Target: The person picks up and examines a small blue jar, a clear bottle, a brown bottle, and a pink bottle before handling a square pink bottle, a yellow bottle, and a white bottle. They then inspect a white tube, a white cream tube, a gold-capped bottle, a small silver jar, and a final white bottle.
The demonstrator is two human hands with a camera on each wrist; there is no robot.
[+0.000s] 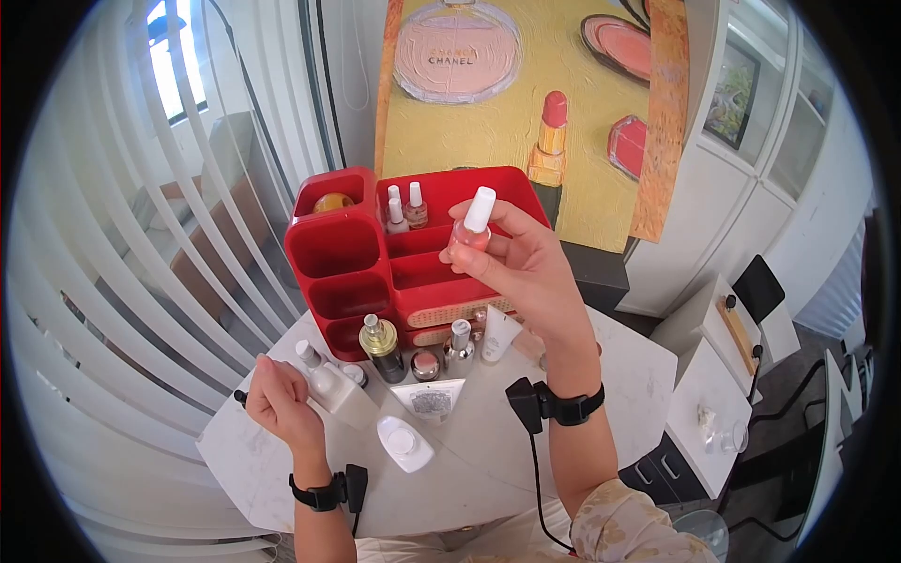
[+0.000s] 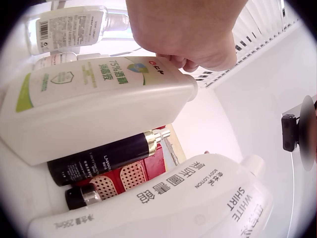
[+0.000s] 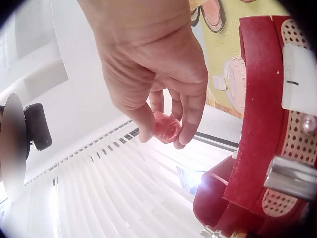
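Observation:
In the head view my right hand (image 1: 526,267) pinches a small nail polish bottle (image 1: 472,225) with pink-red contents and a white cap, holding it upright over the red organizer (image 1: 333,251). The right wrist view shows the bottle's base (image 3: 167,130) between thumb and fingertips. My left hand (image 1: 282,402) is raised at the left of the table with fingers curled, close to a large white bottle (image 1: 343,394). More nail polish bottles (image 1: 416,208) stand in the organizer's back compartment. In the left wrist view the curled left hand (image 2: 190,34) overlaps the neck end of the disinfectant bottle (image 2: 99,106).
In front of the organizer stand a dark pump bottle (image 1: 383,349), a small jar (image 1: 425,366), a silver-capped bottle (image 1: 459,347) and a white tube (image 1: 497,336). A white lotion bottle (image 1: 404,443) is nearer me. Behind rises a yellow painting (image 1: 479,131); white blinds (image 1: 141,281) hang left.

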